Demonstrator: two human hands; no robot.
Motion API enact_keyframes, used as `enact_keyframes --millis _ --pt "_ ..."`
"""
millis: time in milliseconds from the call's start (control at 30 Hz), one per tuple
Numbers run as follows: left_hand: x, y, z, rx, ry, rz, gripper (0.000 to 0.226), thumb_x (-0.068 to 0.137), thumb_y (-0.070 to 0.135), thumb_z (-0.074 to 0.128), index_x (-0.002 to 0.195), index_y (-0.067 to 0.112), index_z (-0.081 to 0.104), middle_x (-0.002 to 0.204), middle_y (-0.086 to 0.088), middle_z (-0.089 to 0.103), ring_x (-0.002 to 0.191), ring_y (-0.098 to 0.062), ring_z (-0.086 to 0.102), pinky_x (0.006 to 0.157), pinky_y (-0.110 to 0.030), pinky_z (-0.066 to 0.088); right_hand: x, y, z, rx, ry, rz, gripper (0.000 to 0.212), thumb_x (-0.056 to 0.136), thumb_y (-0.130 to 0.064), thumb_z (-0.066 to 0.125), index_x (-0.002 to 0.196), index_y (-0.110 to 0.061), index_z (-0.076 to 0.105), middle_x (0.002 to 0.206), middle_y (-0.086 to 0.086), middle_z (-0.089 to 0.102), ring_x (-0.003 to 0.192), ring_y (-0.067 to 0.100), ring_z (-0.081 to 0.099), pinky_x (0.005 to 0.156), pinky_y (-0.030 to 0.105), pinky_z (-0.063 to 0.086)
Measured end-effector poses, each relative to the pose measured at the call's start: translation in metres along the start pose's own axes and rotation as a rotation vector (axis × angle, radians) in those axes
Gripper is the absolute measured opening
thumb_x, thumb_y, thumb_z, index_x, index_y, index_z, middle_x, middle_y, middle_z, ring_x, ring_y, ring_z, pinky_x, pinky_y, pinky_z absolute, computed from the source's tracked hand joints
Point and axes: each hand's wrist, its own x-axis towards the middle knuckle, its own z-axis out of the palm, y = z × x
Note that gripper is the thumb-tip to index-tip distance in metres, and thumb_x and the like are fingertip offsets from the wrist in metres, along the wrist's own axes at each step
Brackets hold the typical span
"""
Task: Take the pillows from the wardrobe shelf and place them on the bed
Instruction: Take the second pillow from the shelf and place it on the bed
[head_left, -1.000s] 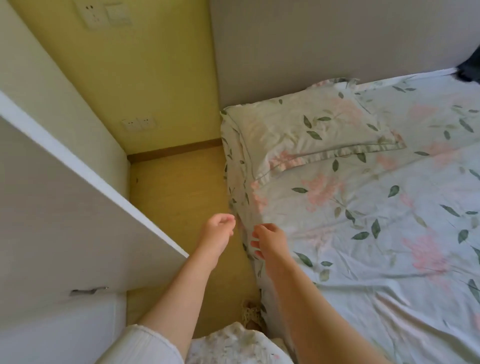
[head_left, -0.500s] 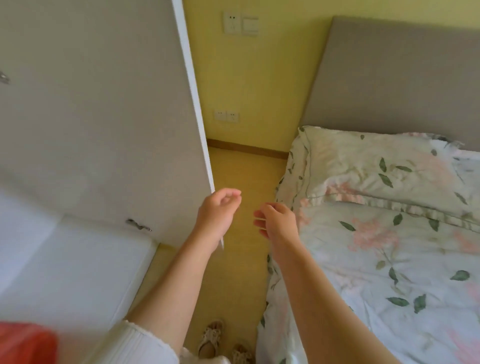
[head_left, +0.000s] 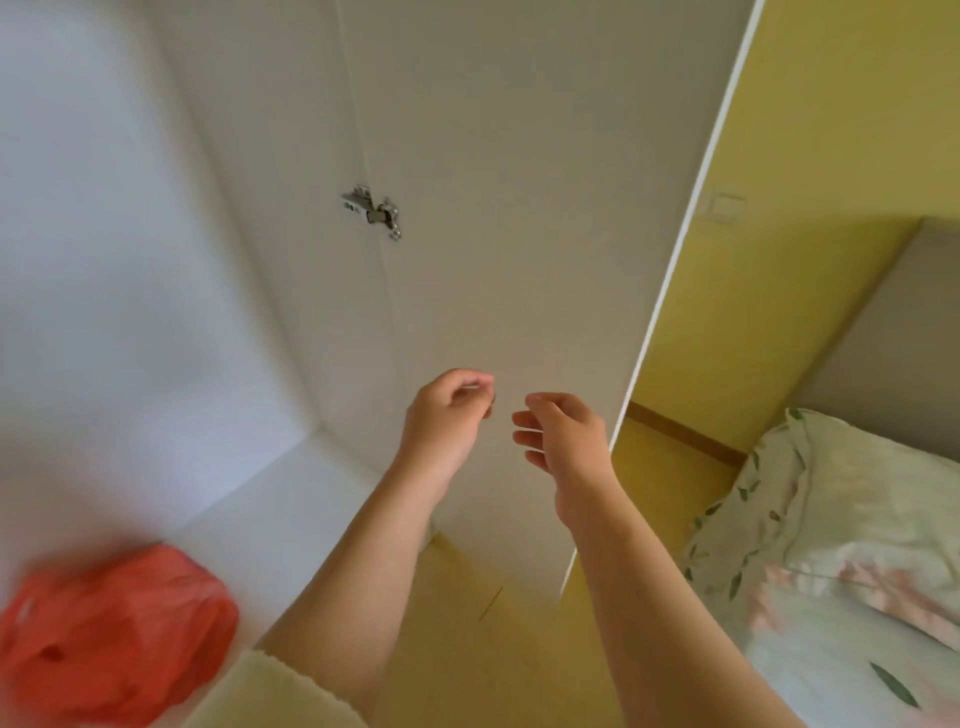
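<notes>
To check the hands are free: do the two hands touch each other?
Apart. The head view shows white door between the left hand and the right hand.

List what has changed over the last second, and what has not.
The view has swung left from the bed to the open wardrobe: its door fills the middle, and a red bag now shows on the shelf. The left hand and right hand stayed empty, raised side by side. One pillow still lies on the bed.

Both bare forearms reach forward, side by side. The left hand (head_left: 447, 415) is loosely curled, fingers bent inward. The right hand (head_left: 563, 436) is half open, empty.
</notes>
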Motion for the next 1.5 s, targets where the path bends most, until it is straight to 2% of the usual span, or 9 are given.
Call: enact_keyframes --millis 333,500,633,733,800,900,1200,1300,1500 --pt "0.022 0.060 -0.129 -0.006 0.272 0.196 0.017 0.091 0.015 0.053 0.086 0.029 0.062 0.083 0.008 0.065 0.098 -0.021 0.066 0.086 -0.034 0.049 -0.002 -0.085 0.122 -0.009 -0.238 -0.263 0.017 0.091 -0.013 0.049 0.077 -0.021 0.055 0.076 -0.002 0.059 0.065 0.012 0.054 0.059 0.021 0.042" --pt "0.023 0.096 -0.177 0.058 0.389 0.286 0.027 0.089 0.015 0.052 0.074 0.036 0.060 0.080 0.008 0.066 0.097 -0.021 0.066 0.089 -0.036 0.050 -0.016 -0.120 0.166 -0.013 -0.363 -0.385 0.022 0.091 -0.009 0.048 0.072 -0.019 0.053 0.078 0.000 0.057 0.073 0.015 0.053 0.045 0.006 0.043" --pt "0.022 0.125 -0.215 0.094 0.447 0.363 0.028 0.089 0.015 0.051 0.072 0.036 0.060 0.082 0.006 0.067 0.096 -0.021 0.066 0.088 -0.034 0.050 -0.029 -0.151 0.197 -0.052 -0.423 -0.471 0.020 0.091 -0.011 0.048 0.073 -0.019 0.054 0.077 -0.004 0.056 0.069 0.012 0.053 0.056 0.017 0.041" --pt "0.019 0.145 -0.241 0.135 0.490 0.418 0.024 0.089 0.016 0.053 0.077 0.035 0.061 0.086 0.003 0.067 0.096 -0.021 0.066 0.085 -0.031 0.049 -0.039 -0.174 0.215 -0.051 -0.457 -0.533 0.021 0.091 -0.011 0.048 0.073 -0.019 0.054 0.076 -0.004 0.056 0.066 0.011 0.053 0.057 0.019 0.040" --pt "0.015 0.158 -0.258 0.154 0.527 0.457 0.014 0.090 0.019 0.055 0.093 0.030 0.062 0.094 0.003 0.066 0.098 -0.019 0.065 0.083 -0.028 0.047 -0.047 -0.190 0.225 -0.038 -0.478 -0.570 0.021 0.091 -0.011 0.048 0.072 -0.019 0.053 0.076 -0.004 0.055 0.066 0.011 0.052 0.057 0.019 0.040" --pt "0.006 0.176 -0.282 0.158 0.615 0.511 0.027 0.090 0.021 0.055 0.117 0.028 0.055 0.100 0.006 0.064 0.100 -0.019 0.064 0.078 -0.025 0.045 -0.062 -0.212 0.237 -0.017 -0.508 -0.631 0.023 0.091 -0.010 0.047 0.071 -0.020 0.052 0.077 -0.005 0.055 0.067 0.011 0.052 0.056 0.018 0.040" --pt "-0.038 0.217 -0.336 0.315 0.797 0.626 0.036 0.092 0.021 0.055 0.127 0.027 0.048 0.107 0.004 0.064 0.092 -0.014 0.062 0.063 -0.010 0.040 -0.113 -0.252 0.278 0.050 -0.615 -0.753 0.021 0.091 -0.014 0.048 0.073 -0.024 0.049 0.092 0.004 0.056 0.064 0.012 0.052 0.058 0.021 0.041" --pt "-0.055 0.226 -0.348 0.391 0.853 0.655 0.041 0.092 0.021 0.055 0.131 0.028 0.043 0.105 0.005 0.062 0.080 -0.006 0.055 0.061 -0.010 0.038 -0.131 -0.261 0.291 0.097 -0.657 -0.775 0.014 0.090 -0.012 0.049 0.081 -0.023 0.049 0.093 0.006 0.056 0.063 0.013 0.051 0.057 0.022 0.040" --pt "-0.090 0.243 -0.382 0.522 0.994 0.712 0.035 0.092 0.018 0.052 0.126 0.024 0.048 0.100 0.004 0.060 0.079 -0.014 0.055 0.068 -0.018 0.042 -0.168 -0.272 0.318 0.124 -0.767 -0.830 0.008 0.090 -0.013 0.048 0.090 -0.020 0.050 0.092 0.006 0.056 0.067 0.015 0.052 0.060 0.023 0.041"
